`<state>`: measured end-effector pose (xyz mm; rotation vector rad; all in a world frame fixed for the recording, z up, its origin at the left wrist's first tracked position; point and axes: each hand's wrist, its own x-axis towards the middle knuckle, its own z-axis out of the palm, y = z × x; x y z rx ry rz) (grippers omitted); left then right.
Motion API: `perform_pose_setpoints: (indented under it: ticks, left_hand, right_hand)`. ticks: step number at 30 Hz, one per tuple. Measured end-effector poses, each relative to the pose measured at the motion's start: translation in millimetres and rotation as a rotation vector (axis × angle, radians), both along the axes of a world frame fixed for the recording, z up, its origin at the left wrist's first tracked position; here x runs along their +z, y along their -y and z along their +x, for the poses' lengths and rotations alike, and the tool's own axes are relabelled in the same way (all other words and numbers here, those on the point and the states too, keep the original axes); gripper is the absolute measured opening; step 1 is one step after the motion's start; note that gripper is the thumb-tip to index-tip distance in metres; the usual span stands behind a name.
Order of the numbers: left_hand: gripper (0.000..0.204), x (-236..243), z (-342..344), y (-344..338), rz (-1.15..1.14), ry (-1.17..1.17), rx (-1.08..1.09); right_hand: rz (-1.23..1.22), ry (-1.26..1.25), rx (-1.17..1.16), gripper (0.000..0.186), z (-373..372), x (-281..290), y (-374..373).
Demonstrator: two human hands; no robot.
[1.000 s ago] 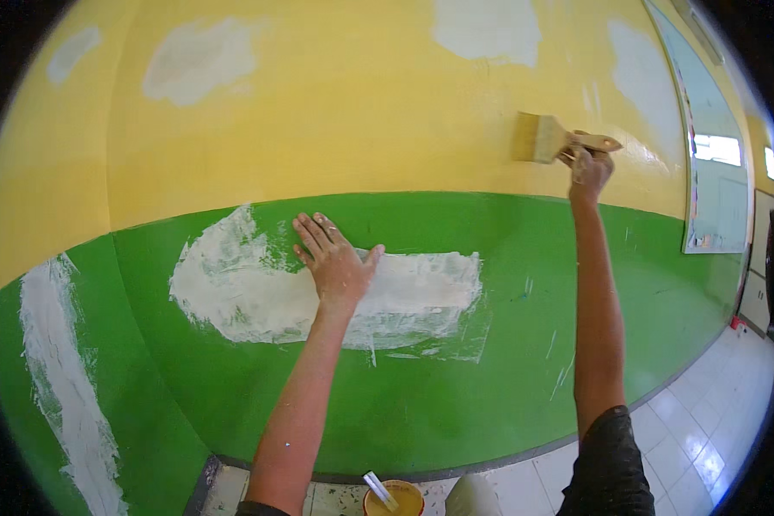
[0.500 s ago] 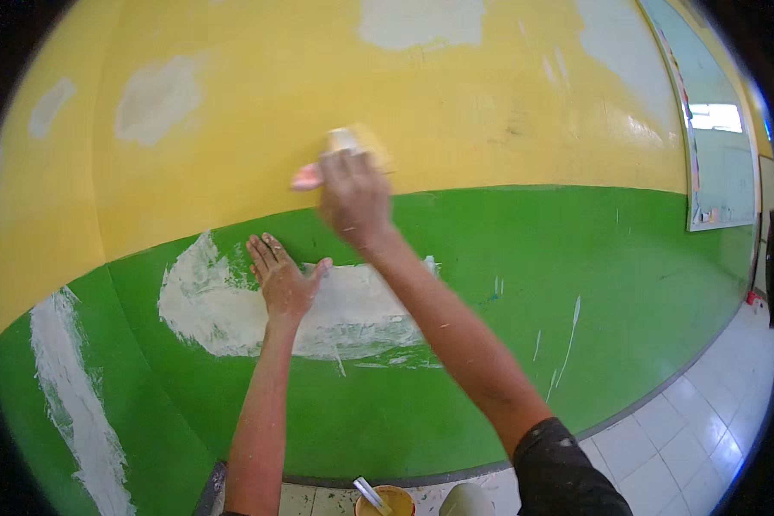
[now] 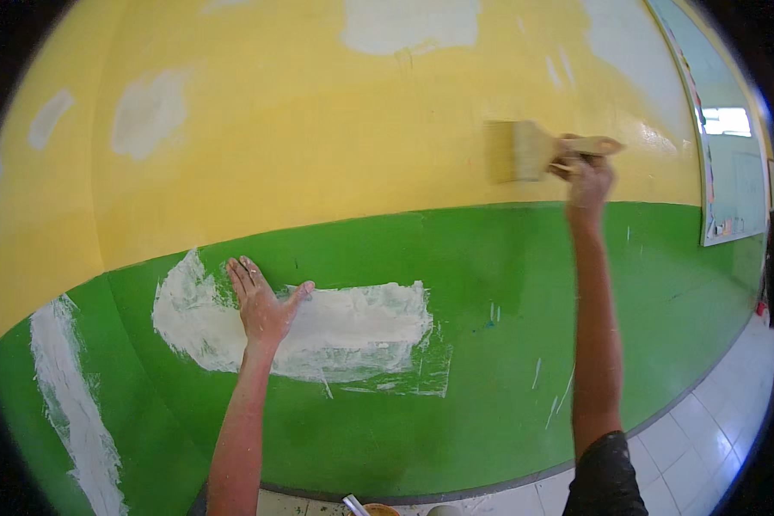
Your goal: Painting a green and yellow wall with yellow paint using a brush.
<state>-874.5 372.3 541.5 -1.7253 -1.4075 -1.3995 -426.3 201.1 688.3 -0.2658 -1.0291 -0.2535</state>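
My right hand (image 3: 589, 176) grips a wide flat paintbrush (image 3: 525, 151) by its pale wooden handle. The bristle end, somewhat smeared by motion, points left against the yellow upper wall (image 3: 318, 129); whether it touches the paint I cannot tell. Lower and to the left, my left hand (image 3: 265, 311) lies with fingers spread on the green lower wall (image 3: 525, 370). Its palm is at the upper edge of a broad white filler patch (image 3: 344, 331), and that hand holds nothing.
More white patches mark the yellow part, and a white streak (image 3: 77, 413) runs down the green at the left. A framed glossy board (image 3: 727, 146) hangs at the right. By the tiled floor (image 3: 697, 430) stands a bucket (image 3: 380, 510) with a pale stick-like tool (image 3: 354, 505).
My right hand has swept the brush far to the right across the yellow wall, and its arm has straightened upward. The left hand stays spread on the wall; the view has shifted slightly.
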Motion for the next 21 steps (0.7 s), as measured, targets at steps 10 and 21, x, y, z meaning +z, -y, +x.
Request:
perform_pose_setpoints:
  ticks: [10, 21]
  left_hand:
    - [0.12, 3.6, -0.3, 4.6, -0.054, -0.013, 0.062]
    - [0.108, 15.9, -156.6, -16.0, 0.042, 0.073, -0.05]
  right_hand:
    - [0.123, -0.235, -1.255, 0.007, -72.0, -0.3, 11.7]
    - [0.161, 0.23, -1.048, 0.012, -438.7, 12.8, -132.5]
